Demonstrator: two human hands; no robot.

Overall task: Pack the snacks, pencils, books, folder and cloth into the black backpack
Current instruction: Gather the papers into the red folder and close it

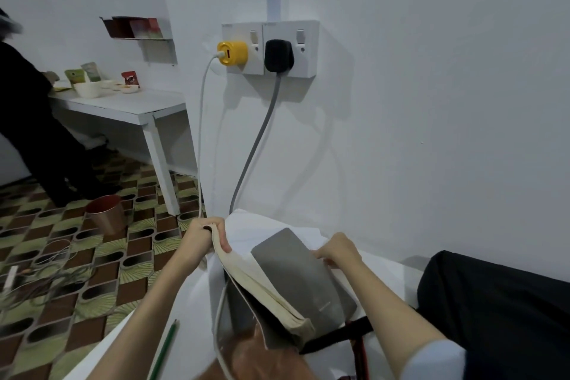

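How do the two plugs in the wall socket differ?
The yellow plug is rounded and sits in the left outlet; the black plug is more angular and sits in the right one. The yellow plug's white cable leaves from its left side, while the black plug's grey cable drops from its bottom. Both cables run down toward the table.

Grey book (303,281) tilted, far end raised toward the wall, lying over a cream cloth bag (262,284) whose rim is pulled up along its left side. Green pencil (165,348) flat on the white surface, bottom left. Black backpack (499,302) lies at right, well apart from pencil.
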